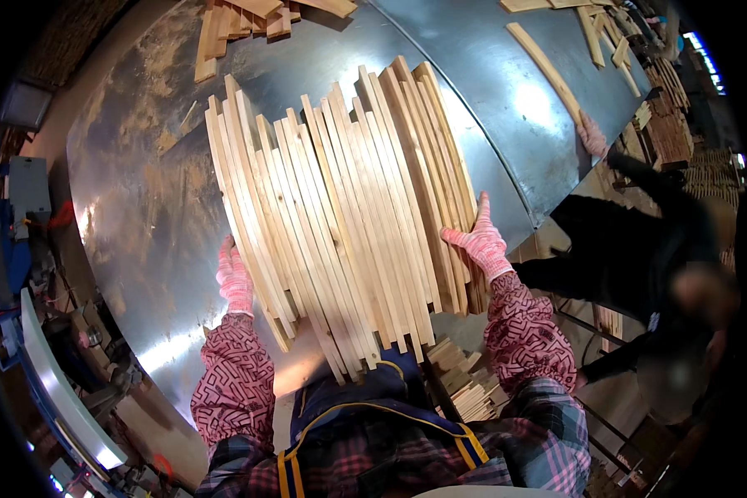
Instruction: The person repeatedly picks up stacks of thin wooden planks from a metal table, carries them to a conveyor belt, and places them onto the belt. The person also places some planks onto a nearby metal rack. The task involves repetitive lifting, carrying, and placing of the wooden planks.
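Observation:
A wide row of pale wooden strips (340, 216) stands side by side on the metal table, their ends uneven at both the far and near sides. My left hand (235, 278), in a pink knitted glove, presses against the row's left outer strip, its fingers partly hidden by the wood. On the right end, my right hand (480, 241), gloved alike, has its thumb over the strips and a finger along the outer side. Between them the two hands hold the row. Its near ends stick out over the table's front edge, close to my apron (353, 422).
The sheet-metal table (153, 249) has sawdust on its left part and a seam on the right. More boards (245, 23) lie at the far edge. At right, a co-worker (639, 249) in dark clothes holds a long strip (544, 70). Stacked wood (465, 382) lies below.

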The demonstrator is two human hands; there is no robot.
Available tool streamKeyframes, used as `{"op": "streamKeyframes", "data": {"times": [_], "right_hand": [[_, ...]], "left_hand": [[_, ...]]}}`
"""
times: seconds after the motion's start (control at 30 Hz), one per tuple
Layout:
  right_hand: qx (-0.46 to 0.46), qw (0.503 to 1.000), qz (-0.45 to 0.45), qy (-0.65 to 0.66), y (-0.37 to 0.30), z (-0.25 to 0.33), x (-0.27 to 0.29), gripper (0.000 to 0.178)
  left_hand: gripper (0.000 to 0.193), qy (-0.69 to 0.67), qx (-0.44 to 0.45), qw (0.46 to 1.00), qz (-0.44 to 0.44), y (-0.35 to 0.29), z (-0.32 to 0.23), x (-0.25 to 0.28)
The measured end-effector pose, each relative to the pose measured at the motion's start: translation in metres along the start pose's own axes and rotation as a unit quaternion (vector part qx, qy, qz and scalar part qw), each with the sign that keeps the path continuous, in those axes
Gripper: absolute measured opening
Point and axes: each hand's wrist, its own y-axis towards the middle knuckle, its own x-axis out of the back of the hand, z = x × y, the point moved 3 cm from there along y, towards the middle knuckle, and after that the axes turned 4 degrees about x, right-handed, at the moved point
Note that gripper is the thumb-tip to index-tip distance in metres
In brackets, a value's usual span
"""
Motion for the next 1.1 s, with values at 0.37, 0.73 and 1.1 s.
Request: {"op": "streamKeyframes", "data": {"times": [0.37,0.73,1.1], "right_hand": [[0.119,0.916,0.086,0.373,-0.022,-0.006,0.026,0.12],[0.137,0.873,0.117,0.454,-0.024,0.011,0.017,0.107],[0.075,0.989,0.046,-0.121,-0.045,0.022,0.006,0.109]], "left_hand": [[0.057,0.184,-0.398,0.896,-0.073,-0.075,-0.1,-0.027],[0.138,0.223,-0.023,0.891,0.394,-0.232,-0.178,-0.241],[0.085,-0.095,-0.108,0.954,0.264,-0.173,-0.112,-0.2]]}}
